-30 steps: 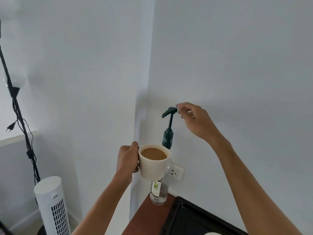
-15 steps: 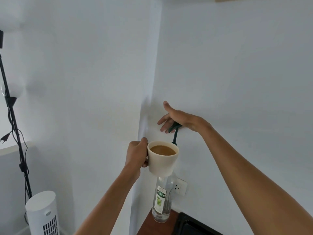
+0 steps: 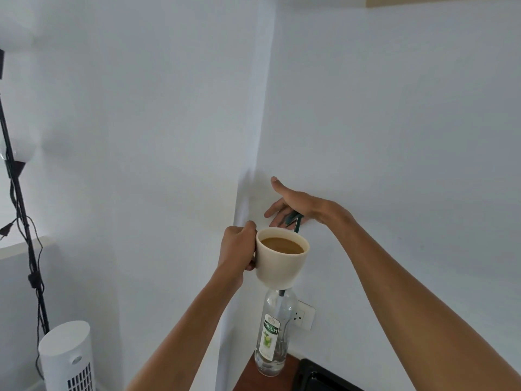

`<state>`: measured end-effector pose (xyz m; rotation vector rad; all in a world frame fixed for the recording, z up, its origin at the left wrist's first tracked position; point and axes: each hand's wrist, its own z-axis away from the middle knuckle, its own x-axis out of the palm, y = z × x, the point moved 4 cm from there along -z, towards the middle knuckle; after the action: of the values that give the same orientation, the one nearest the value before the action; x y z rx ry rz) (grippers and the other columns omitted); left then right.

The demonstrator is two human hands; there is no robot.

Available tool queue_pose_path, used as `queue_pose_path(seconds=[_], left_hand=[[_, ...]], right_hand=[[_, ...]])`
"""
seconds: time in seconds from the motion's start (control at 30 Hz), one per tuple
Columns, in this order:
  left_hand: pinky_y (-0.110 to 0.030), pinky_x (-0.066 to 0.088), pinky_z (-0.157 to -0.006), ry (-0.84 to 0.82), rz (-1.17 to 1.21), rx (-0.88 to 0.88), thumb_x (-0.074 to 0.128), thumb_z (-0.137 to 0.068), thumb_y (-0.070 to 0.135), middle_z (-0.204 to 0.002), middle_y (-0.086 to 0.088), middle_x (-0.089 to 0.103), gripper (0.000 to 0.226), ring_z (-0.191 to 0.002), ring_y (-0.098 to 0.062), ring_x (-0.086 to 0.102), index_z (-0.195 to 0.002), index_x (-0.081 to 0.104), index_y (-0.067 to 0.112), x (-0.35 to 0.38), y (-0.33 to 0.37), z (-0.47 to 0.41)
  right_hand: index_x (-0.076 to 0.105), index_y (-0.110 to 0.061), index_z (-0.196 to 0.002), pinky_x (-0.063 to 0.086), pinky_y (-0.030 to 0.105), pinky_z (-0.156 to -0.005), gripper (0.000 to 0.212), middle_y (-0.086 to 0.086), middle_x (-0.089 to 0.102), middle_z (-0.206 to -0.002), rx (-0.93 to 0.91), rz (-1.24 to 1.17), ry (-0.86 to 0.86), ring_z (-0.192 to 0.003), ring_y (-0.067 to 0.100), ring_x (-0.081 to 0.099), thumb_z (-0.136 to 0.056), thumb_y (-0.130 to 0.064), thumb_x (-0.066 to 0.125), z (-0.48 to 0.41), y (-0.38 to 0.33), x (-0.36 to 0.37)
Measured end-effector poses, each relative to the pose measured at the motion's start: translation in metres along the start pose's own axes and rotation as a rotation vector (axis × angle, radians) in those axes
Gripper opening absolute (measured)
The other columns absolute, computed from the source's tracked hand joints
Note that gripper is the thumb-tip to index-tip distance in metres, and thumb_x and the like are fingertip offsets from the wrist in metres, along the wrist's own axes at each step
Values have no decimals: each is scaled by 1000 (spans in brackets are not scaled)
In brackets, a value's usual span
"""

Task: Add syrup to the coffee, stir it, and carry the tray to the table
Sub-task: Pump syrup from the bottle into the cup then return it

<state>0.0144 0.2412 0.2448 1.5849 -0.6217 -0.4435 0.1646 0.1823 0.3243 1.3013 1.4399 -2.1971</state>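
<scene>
My left hand (image 3: 237, 251) grips the handle of a cream mug (image 3: 280, 262) filled with milky coffee, held in the air in front of a clear syrup bottle (image 3: 272, 338) with a green label. The mug hides the bottle's neck. The dark green pump head (image 3: 294, 219) shows just above the mug's far rim. My right hand (image 3: 293, 203) lies flat on top of the pump head, palm down, fingers spread and thumb raised. The bottle stands on a brown counter (image 3: 253, 380) in the wall corner.
A black tray (image 3: 318, 376) lies on the counter right of the bottle. A white wall socket (image 3: 303, 317) sits behind the bottle. At the left stand a white tower fan (image 3: 67, 359) and a black lamp pole (image 3: 22, 210) with cables.
My right hand went from pinching the pump's end to resting flat on top of it. The mug moved up under the spout, now covering the bottle's neck. The view tilted upward.
</scene>
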Motion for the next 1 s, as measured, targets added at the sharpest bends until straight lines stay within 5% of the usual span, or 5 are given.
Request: queue_pose_path(seconds=[0.13, 0.37, 0.63, 0.8, 1.0], left_hand=[[-17, 23, -33, 1, 21, -4, 44, -90, 13, -37, 6, 30, 44, -28, -9, 25, -47, 31, 16, -1, 5, -3], [-18, 24, -32, 10, 22, -4, 43, -91, 14, -36, 7, 31, 45, -29, -8, 26, -48, 32, 17, -1, 10, -8], [-19, 22, -35, 15, 28, -12, 43, -90, 14, -46, 2, 28, 41, -36, -13, 23, -51, 28, 17, 1, 8, -9], [-17, 22, -36, 9, 32, -9, 43, -89, 14, -43, 3, 27, 41, -34, -13, 23, -51, 28, 17, 1, 10, -10], [-18, 22, -36, -1, 30, -7, 43, -90, 14, -46, 1, 28, 40, -37, -14, 24, -52, 29, 17, 2, 8, -10]], right_hand=[[81, -28, -108, 47, 30, -79, 105, -1, 82, -100, -3, 25, 16, -95, 13, 73, -76, -96, 7, 0, 0, 1], [80, -25, -110, 44, 42, -107, 109, 4, 78, -107, -41, 28, 45, -101, 14, 69, -72, -97, 7, -2, 2, 2], [79, -26, -107, 42, 48, -113, 109, 6, 76, -109, -49, 24, 39, -108, 21, 67, -67, -99, 8, -3, 2, 5], [80, -28, -106, 45, 42, -104, 129, 4, 76, -107, -60, 17, 66, -108, 19, 67, -38, -113, 11, -3, 3, 5], [81, -28, -104, 46, 38, -89, 127, 3, 76, -104, -56, 24, 98, -103, 18, 67, -39, -113, 12, -3, 3, 6]])
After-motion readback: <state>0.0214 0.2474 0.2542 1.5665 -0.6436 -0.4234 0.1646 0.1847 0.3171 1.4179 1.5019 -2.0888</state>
